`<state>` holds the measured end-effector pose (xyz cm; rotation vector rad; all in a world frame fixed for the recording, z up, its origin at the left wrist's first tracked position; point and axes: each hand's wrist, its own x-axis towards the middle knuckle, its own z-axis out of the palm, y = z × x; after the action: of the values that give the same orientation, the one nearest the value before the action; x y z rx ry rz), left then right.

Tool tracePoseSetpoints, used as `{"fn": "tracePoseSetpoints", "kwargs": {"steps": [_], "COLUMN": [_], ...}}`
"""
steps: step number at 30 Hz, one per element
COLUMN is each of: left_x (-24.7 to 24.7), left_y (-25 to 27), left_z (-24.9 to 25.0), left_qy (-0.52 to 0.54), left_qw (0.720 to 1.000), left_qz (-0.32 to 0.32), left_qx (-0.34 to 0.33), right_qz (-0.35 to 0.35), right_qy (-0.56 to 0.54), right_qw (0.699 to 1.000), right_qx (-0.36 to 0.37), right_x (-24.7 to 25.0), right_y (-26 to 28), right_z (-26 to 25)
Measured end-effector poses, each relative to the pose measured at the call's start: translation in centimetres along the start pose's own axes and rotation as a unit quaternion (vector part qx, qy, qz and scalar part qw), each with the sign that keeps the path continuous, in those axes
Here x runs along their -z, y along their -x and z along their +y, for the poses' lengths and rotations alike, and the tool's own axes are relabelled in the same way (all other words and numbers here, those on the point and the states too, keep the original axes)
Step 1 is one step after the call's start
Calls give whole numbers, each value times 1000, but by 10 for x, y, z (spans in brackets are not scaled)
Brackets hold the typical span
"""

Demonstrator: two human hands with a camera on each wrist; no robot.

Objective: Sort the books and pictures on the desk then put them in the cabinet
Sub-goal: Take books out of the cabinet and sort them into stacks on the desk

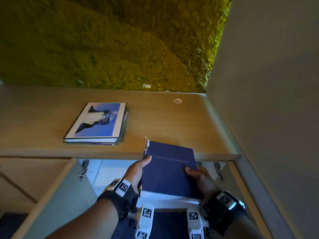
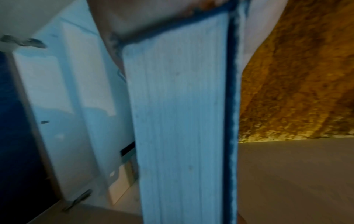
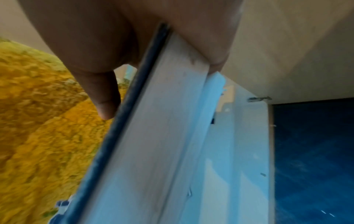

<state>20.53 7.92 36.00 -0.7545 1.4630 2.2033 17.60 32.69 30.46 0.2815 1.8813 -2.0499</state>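
I hold a dark blue hardcover book (image 1: 170,167) in both hands, over the desk's front edge and above the open cabinet (image 1: 96,171). My left hand (image 1: 136,169) grips its left side, thumb on the cover. My right hand (image 1: 198,175) grips its right side, thumb on top. Both wrist views show the pale page edges (image 2: 182,121) (image 3: 153,144) close up, with my thumb (image 3: 103,97) on the cover. A stack of books (image 1: 98,124) topped by a blue-and-white picture cover lies on the desk (image 1: 172,121) to the left.
A mossy green wall (image 1: 112,40) rises behind the desk and a plain wall (image 1: 267,83) closes the right side. The cabinet doors (image 1: 57,195) swing open below the desktop, hinges visible. A round cable hole (image 1: 177,100) sits at the desk's back right.
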Motion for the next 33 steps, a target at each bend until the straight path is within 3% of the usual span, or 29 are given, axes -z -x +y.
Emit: {"fn": "tracePoseSetpoints", "kwargs": {"steps": [2, 4, 7, 10, 15, 17, 20, 24, 33], "left_x": [-2, -5, 6, 22, 46, 42, 27, 23, 58], "left_y": [-7, -9, -35, -77, -141, -162, -177, -185, -219], "left_z": [35, 72, 121, 165, 210, 216, 212, 196, 170], "left_qy": [-38, -75, -140, -243, -357, -375, -364, -391, -367], "left_qw": [999, 995, 981, 952, 910, 903, 917, 906, 904], "left_qz": [6, 15, 72, 121, 141, 152, 123, 106, 141], "left_qx": [-29, -56, -110, -139, -157, -145, -107, -120, -169], "right_qz": [-20, 10, 13, 29, 36, 67, 104, 128, 73], "right_qy": [-2, 17, 50, 47, 72, 109, 175, 374, 370], "right_qw": [999, 999, 995, 995, 993, 988, 978, 918, 926], "right_qx": [25, 43, 84, 85, 89, 84, 36, 1, 20], "right_x": [-12, -30, -62, -86, -112, -117, -114, -101, -112], "right_y": [-16, -37, -67, -112, -178, -199, -225, -233, -223], "right_z": [-32, -60, -95, -112, -119, -117, -111, -107, -113]}}
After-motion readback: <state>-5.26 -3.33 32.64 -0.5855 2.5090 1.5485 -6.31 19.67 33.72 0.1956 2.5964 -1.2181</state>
